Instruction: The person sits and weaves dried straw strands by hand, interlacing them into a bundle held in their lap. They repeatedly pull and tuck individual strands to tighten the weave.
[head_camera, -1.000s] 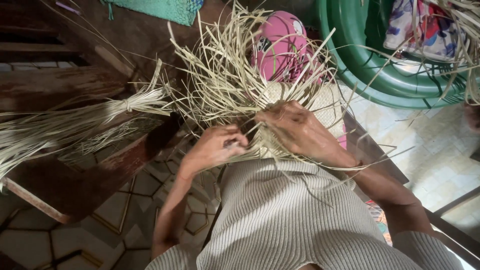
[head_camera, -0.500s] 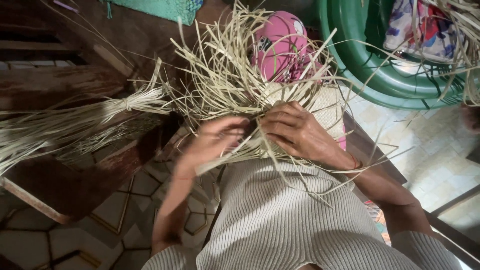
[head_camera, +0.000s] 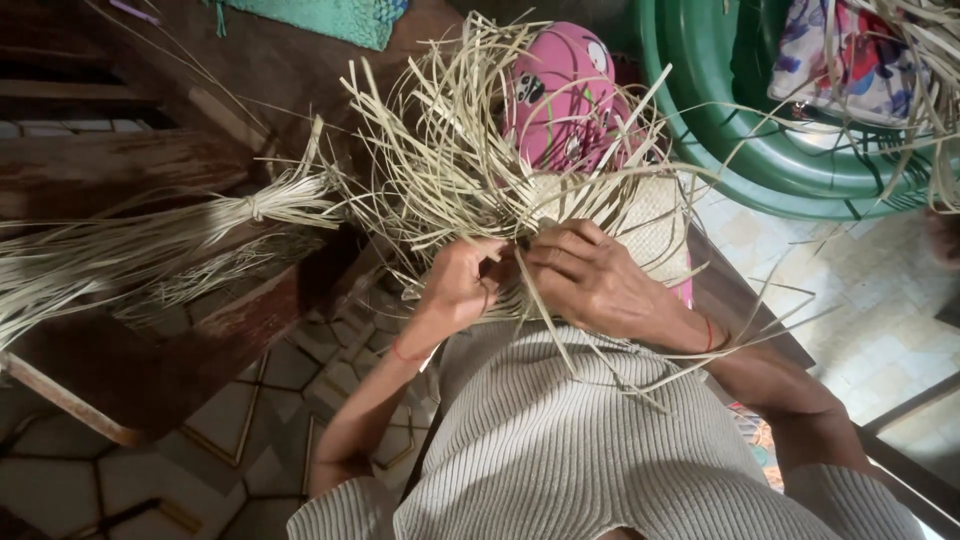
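Both hands meet at the near edge of a half-woven straw mat, which rests against the person's lap, directly in front of the ribbed beige top. The left hand is clenched on a few pale straw strips at that edge. The right hand lies just beside it, fingers curled over neighbouring strips and pinching them against the woven part.

Judgement on the step in hand: the weave looks tightest where each strip is pulled flat and snug before the next crosses it. The holding hand should keep pressure on the last crossing while the other leads a single strip, not several, so that none twists or buckles.

Orientation: the woven part lies roughly flat, its finished portion to the right of the hands. The loose strips fan up and away from the person, most of them pointing towards the far left, with a few trailing down over the top. No single long axis can be told for the mat, since much of it is hidden.

Left of the mat, a tied bundle of straw lies across a dark wooden bench. Beyond the mat sits a pink patterned item, and right of that a green plastic basin.
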